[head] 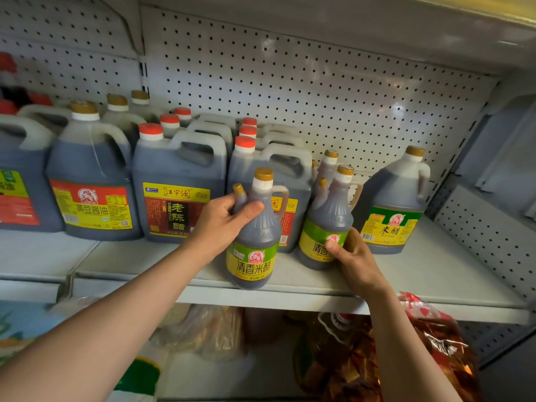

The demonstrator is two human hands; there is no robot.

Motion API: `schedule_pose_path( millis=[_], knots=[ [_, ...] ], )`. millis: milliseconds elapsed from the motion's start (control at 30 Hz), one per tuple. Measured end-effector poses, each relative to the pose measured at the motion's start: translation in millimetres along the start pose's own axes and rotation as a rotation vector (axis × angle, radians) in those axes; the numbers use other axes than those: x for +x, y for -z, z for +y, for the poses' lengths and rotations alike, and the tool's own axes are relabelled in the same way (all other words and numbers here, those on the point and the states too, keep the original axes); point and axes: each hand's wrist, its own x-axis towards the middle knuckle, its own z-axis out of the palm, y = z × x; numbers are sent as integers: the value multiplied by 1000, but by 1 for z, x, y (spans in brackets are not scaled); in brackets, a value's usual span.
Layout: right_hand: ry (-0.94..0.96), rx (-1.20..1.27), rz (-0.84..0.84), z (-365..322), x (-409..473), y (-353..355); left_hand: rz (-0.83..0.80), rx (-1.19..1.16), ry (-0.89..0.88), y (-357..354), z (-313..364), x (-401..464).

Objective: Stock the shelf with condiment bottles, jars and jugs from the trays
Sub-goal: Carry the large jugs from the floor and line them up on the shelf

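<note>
Looking at a white shelf [420, 274] backed by pegboard [319, 91], dark jugs [177, 181] lined up on the left. Left hand [223, 221] wraps its fingers round the shoulder of a vinegar bottle [255, 236] standing at the near edge. Right hand [351, 253] grips the lower body of a second bottle [327, 221] just to its right.

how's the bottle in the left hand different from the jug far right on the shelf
The bottle in the left hand is slim and sits at the shelf's front edge; the jug at far right is much wider, sits further back, and nobody touches it. Their label characters differ. Both have gold caps, dark liquid and green-yellow labels.
</note>
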Motion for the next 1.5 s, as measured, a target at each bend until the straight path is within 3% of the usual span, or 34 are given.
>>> schedule_pose_path(
  millis=[500, 800, 1133, 1333, 1400, 1500],
  knots=[
    [27, -133, 95, -14, -6, -14, -80, -55, 64, -3, 3, -9],
    [28, -118, 301, -17, -43, -40, -36, -177, 102, -22, 8, -14],
    [50, -136, 36, -26, -82, -22, -179, -191, 93, -102, 25, -11],
    [75, -141, 98, -21, -87, -17, -242, -104, 70, -129, 30, -11],
    [61, -154, 112, -20, -86, -16, -217, 41, -15, -125, 34, -8],
    [40, -152, 115, -19, -85, -16, -146, 157, -286, -110, 55, -2]
  ],
)
